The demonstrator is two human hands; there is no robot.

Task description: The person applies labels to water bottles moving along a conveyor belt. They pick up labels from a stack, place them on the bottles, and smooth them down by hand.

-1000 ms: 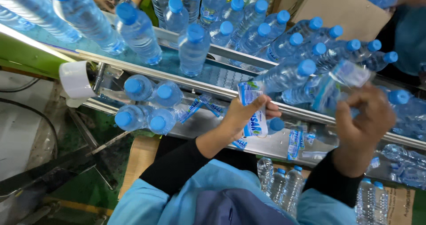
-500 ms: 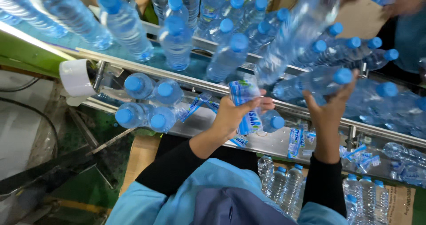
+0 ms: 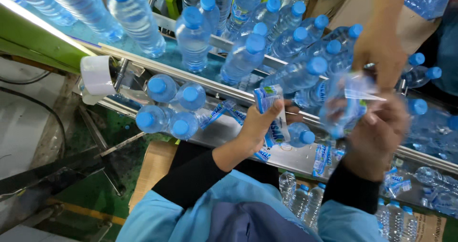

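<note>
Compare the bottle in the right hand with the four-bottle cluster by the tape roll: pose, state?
The bottle in the right hand is lifted, tilted and blurred; the four-bottle cluster stands unheld on the metal ledge, caps toward the camera. The held bottle's cap is not visible; the cluster's four blue caps are plain. Both are clear plastic water bottles.

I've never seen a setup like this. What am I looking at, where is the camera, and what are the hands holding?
The one view comes from a camera on a person's head, looking down past blue sleeves at their own hands. In front runs a metal conveyor crowded with clear water bottles with blue caps. A few more bottles lie in a lower metal tray, with loose blue and white labels scattered there. The left hand holds a label sleeve. The right hand grips a blurred bottle. Another person's hand reaches in from the top right, just above that bottle. A white tape roll sits at the tray's left end.
</note>
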